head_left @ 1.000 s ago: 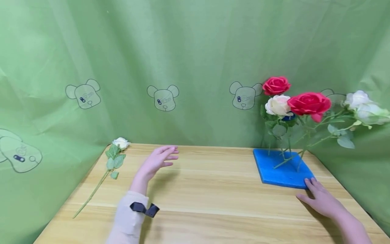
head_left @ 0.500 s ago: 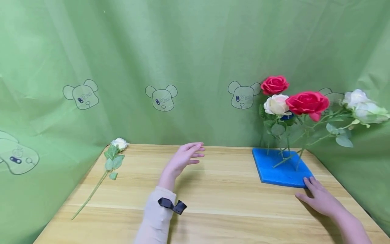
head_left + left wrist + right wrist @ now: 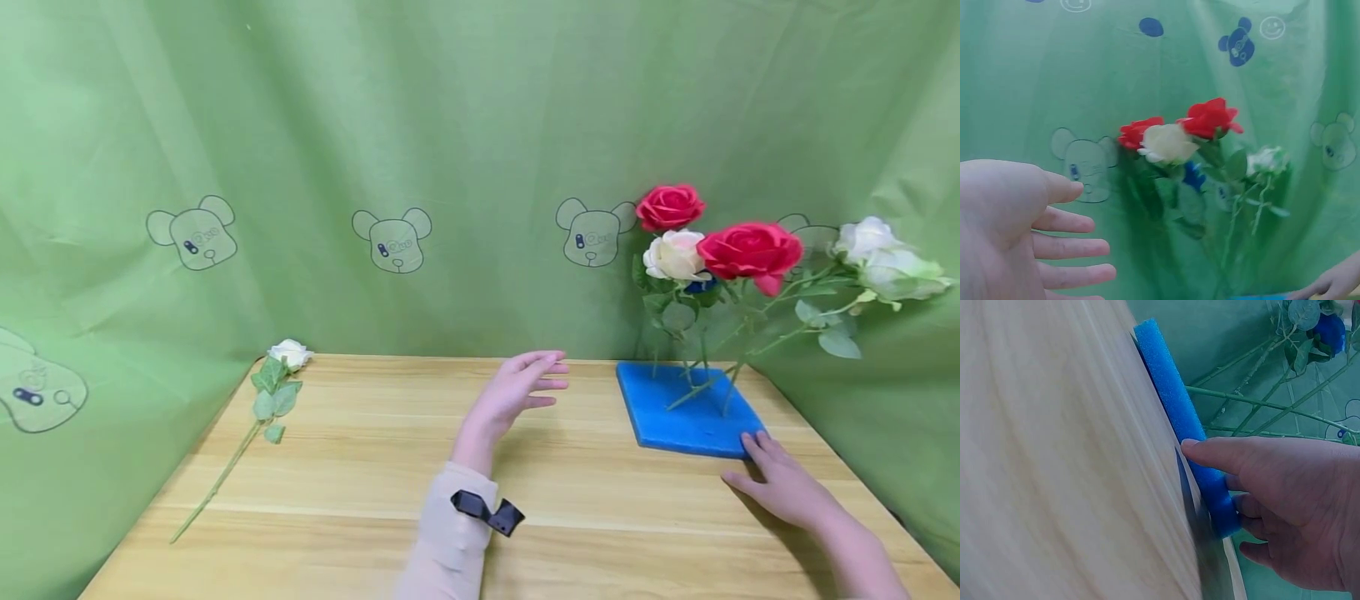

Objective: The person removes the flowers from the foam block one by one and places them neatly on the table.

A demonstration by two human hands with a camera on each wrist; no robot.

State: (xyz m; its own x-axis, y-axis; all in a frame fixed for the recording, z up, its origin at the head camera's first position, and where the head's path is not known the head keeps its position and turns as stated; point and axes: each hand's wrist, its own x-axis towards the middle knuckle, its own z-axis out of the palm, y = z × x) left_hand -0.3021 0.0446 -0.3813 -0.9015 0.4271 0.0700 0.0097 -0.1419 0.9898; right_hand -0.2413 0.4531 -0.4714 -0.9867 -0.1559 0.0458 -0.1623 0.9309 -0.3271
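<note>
My left hand (image 3: pixel 513 392) hangs over the middle of the table, fingers loosely straight and nothing in it. Its palm shows at the left of the left wrist view. On the right, the fingers of my right hand (image 3: pixel 787 487) rest on the near right corner of a blue foam board (image 3: pixel 660 421), the thumb in front of its edge. From the board rise two red roses (image 3: pixel 752 250), a pale pink-white rose (image 3: pixel 675 255), whitish-green roses (image 3: pixel 900 271) leaning right and a blue flower (image 3: pixel 1329 334), partly hidden among leaves.
A single white rose (image 3: pixel 290 354) with a long stem lies at the table's left side. The wooden table (image 3: pixel 375 467) meets a green curtain (image 3: pixel 465 125) with bear prints at its back and sides. A black strap (image 3: pixel 487 512) sits on the left sleeve.
My left hand has moved steadily right across the table, from near the white rose toward the foam board. The right hand stays at the board's corner. The head view has shifted slightly.
</note>
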